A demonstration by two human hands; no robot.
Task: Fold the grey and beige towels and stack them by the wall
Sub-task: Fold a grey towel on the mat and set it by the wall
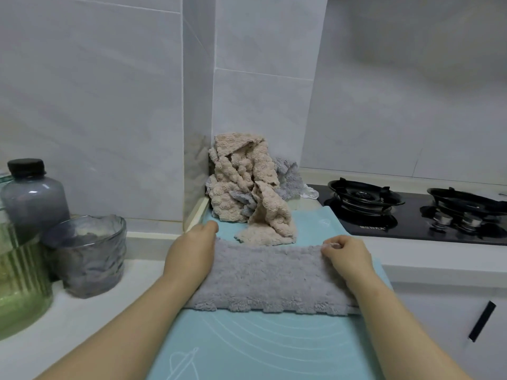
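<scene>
A grey towel (270, 278) lies folded into a wide strip across the light blue mat (255, 349). My left hand (192, 250) holds its far left corner, fingers curled under the edge. My right hand (347, 252) pinches the far right corner. Behind it, a crumpled heap of beige towels (244, 185) leans into the tiled wall corner, with more grey towels (288, 179) tucked among and behind them.
A gas hob (411, 212) with two burners sits at the right. At the left stand a dark-capped bottle (33, 193), a grey glass cup (87, 256) and a green glass vessel (19, 286). A cabinet handle (482, 320) shows below right.
</scene>
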